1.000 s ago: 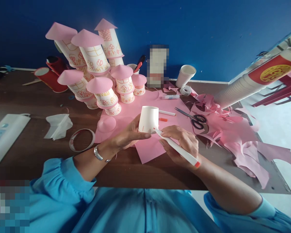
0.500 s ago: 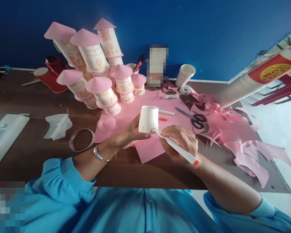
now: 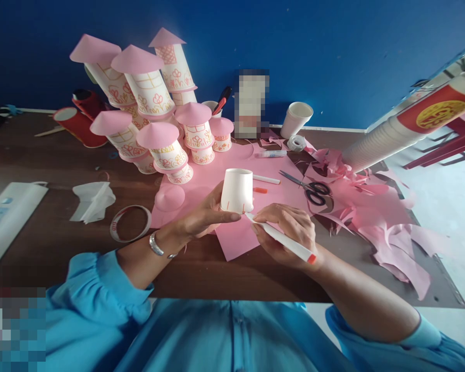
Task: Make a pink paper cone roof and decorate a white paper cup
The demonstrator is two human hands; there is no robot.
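My left hand (image 3: 209,209) is closed around a white paper cup (image 3: 237,187), its thumb along the lower rim. Two short orange strokes show low on the cup's side. Between the fingers of my right hand (image 3: 289,232) is a white marker (image 3: 284,238) with an orange end, its tip close to the cup's lower right edge. Pink paper (image 3: 238,243) lies under both hands. Just behind the cup are a white pen (image 3: 266,180) and an orange marker cap (image 3: 260,190).
Decorated cup towers with pink cone roofs (image 3: 157,135) stand at the back left. Black-handled scissors (image 3: 313,192) and pink paper scraps (image 3: 391,243) lie to the right, near a leaning stack of cups (image 3: 383,144). A tape roll (image 3: 130,223) rests at left.
The marker tip has moved slightly down, to the cup's lower edge. A second short orange stroke now shows on the cup. My left hand is almost still.
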